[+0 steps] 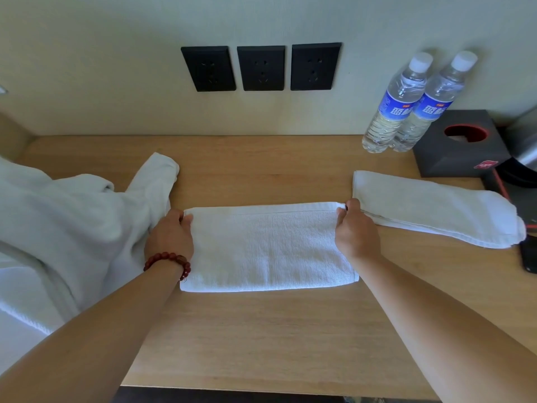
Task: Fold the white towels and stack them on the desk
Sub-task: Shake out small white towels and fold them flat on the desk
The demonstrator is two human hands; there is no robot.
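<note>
A white towel (pixel 267 248), folded into a flat rectangle, lies in the middle of the wooden desk (pixel 261 338). My left hand (pixel 170 235), a red bead bracelet on its wrist, grips the towel's far left corner. My right hand (pixel 353 228) pinches its far right corner. To the right lies a second folded white towel (pixel 436 207), slanted, just behind my right hand. On the left, a heap of unfolded white towels (pixel 66 225) spills over the desk's left side.
Two water bottles (pixel 406 103) stand at the back right against the wall. Beside them sits a dark tissue box (pixel 462 146), with a metal kettle (pixel 526 152) at the far right. A dark phone (pixel 529 257) lies at the right edge. Three black wall sockets (pixel 261 68) are above the desk.
</note>
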